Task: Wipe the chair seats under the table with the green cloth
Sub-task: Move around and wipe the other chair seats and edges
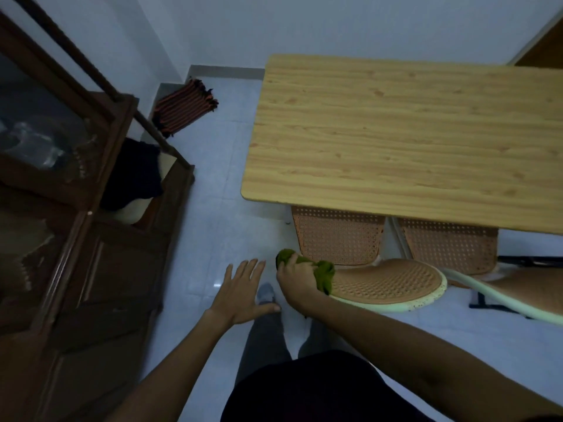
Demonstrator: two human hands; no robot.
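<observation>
My right hand (295, 278) grips a bunched green cloth (323, 273) at the left end of the curved top of a chair back (393, 283), woven orange with a pale green rim. Behind it the perforated orange seat (338, 236) of that chair reaches under the light wooden table (396, 138). A second chair of the same kind (451, 242) stands to its right, also partly under the table. My left hand (243, 287) hovers open with spread fingers above the floor, just left of the cloth, holding nothing.
A dark wooden cabinet (76, 223) with glass doors fills the left side. A folded striped orange and black mat (185, 108) lies by the far wall. Pale floor tiles (219, 190) run between cabinet and table. My legs and a grey shoe (265, 292) are below.
</observation>
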